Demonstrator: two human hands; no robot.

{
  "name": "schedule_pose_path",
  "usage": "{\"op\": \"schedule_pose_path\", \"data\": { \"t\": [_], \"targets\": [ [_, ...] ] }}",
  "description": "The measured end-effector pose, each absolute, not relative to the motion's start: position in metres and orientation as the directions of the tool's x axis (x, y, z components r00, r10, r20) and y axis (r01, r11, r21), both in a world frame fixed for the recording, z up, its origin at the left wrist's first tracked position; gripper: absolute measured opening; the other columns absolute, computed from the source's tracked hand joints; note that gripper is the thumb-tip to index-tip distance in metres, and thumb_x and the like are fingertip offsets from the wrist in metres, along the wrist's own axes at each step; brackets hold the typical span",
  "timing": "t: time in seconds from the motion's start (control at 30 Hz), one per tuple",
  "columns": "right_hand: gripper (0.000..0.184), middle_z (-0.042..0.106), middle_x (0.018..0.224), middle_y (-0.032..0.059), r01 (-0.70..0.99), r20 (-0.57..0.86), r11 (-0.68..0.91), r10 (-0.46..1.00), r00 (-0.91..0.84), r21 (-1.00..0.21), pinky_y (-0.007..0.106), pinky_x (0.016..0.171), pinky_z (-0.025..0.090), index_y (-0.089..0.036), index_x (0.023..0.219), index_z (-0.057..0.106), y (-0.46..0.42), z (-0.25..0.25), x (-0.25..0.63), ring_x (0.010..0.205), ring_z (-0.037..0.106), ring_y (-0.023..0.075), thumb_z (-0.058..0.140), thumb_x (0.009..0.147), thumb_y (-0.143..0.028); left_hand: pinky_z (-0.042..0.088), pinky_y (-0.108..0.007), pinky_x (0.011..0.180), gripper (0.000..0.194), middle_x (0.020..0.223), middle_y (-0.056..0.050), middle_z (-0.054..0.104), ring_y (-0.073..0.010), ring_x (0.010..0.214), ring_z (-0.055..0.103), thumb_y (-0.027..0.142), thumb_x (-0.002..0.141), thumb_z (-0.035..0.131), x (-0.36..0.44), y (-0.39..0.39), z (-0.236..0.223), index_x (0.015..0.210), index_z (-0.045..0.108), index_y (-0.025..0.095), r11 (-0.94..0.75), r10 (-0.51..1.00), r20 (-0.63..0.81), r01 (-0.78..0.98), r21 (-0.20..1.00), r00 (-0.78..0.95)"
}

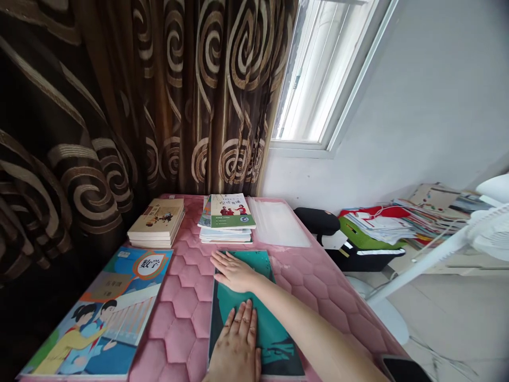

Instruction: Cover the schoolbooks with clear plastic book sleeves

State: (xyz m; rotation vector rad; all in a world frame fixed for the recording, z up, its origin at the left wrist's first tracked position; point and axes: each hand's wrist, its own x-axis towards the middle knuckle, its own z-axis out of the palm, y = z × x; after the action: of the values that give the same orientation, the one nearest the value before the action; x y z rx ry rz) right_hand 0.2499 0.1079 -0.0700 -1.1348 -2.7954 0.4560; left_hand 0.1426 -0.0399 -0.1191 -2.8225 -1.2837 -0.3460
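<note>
A teal book with dark edges [274, 323] lies flat on the pink quilted table cover [181, 323] in front of me. My left hand [237, 337] rests palm down on its lower half, fingers stretched forward. Farther up, my right hand [234, 271] reaches across from the right and lies flat over the book's upper left part, its fingertips at the left edge. Both hands are open and grip nothing. To the left is a large blue maths textbook [115, 313] with drawn children on its cover.
Behind stand a stack of tan booklets [157, 220] and a stack of mixed books [228, 215]. Clear plastic sheets [280, 223] lie at the back right. A dark phone-like object [403, 369] sits at the lower right, and a white fan [421, 265] stands beyond the table.
</note>
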Motion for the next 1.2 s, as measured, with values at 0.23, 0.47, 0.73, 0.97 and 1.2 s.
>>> {"op": "schedule_pose_path", "data": {
  "t": [0.23, 0.47, 0.73, 0.97, 1.2],
  "targets": [
    [0.063, 0.015, 0.157, 0.0102, 0.774, 0.058, 0.585, 0.805, -0.59, -0.243, 0.04, 0.12, 0.009, -0.008, 0.149, 0.023, 0.123, -0.082, 0.239, 0.146, 0.009, 0.0183, 0.017, 0.1, -0.047, 0.034, -0.039, 0.111, 0.065, 0.154, -0.008, 0.026, -0.0236, 0.139, 0.033, 0.021, 0.085, 0.04, 0.142, -0.041, -0.123, 0.148, 0.027, 0.013, -0.652, 0.742, 0.241, 0.757, 0.039, 0.626],
    [0.065, 0.016, 0.155, 0.014, 0.9, 0.101, 0.381, 0.924, -0.368, -0.21, 0.043, 0.119, 0.014, -0.005, 0.147, 0.028, 0.073, -0.088, 0.295, 0.145, 0.014, 0.0228, 0.018, 0.099, -0.047, 0.034, -0.039, 0.112, 0.064, 0.154, -0.007, 0.028, -0.0224, 0.139, 0.034, 0.019, 0.084, 0.04, 0.142, -0.043, -0.117, 0.148, 0.03, 0.015, -0.635, 0.756, 0.24, 0.771, 0.043, 0.609],
    [0.062, 0.021, 0.154, 0.0147, 0.929, 0.174, 0.314, 0.943, -0.282, -0.194, 0.044, 0.119, 0.014, -0.004, 0.146, 0.031, 0.048, -0.091, 0.314, 0.144, 0.017, 0.0241, 0.019, 0.1, -0.043, 0.031, -0.045, 0.113, 0.059, 0.154, -0.011, 0.024, -0.0274, 0.143, 0.024, 0.025, 0.089, 0.035, 0.151, -0.042, -0.105, 0.146, 0.033, 0.013, -0.478, 0.869, 0.174, 0.876, 0.056, 0.463],
    [0.06, 0.022, 0.154, 0.0149, 0.928, 0.175, 0.315, 0.943, -0.283, -0.201, 0.043, 0.118, 0.016, -0.003, 0.146, 0.031, 0.05, -0.091, 0.314, 0.144, 0.019, 0.024, 0.019, 0.1, -0.039, 0.027, -0.044, 0.116, 0.057, 0.152, -0.017, 0.027, -0.0272, 0.142, 0.026, 0.027, 0.092, 0.032, 0.17, 0.021, -0.083, 0.143, 0.035, 0.003, -0.355, 0.93, 0.117, 0.934, 0.05, 0.347],
    [0.061, 0.021, 0.155, 0.0139, 0.925, 0.151, 0.304, 0.949, -0.275, -0.229, 0.043, 0.119, 0.014, -0.003, 0.146, 0.031, 0.049, -0.088, 0.314, 0.144, 0.017, 0.0234, 0.017, 0.099, -0.04, 0.03, -0.045, 0.113, 0.06, 0.153, -0.016, 0.025, -0.0281, 0.141, 0.027, 0.041, 0.095, 0.031, 0.14, 0.021, -0.092, 0.144, 0.035, 0.006, -0.296, 0.94, 0.197, 0.953, 0.071, 0.277]
  ]
}}
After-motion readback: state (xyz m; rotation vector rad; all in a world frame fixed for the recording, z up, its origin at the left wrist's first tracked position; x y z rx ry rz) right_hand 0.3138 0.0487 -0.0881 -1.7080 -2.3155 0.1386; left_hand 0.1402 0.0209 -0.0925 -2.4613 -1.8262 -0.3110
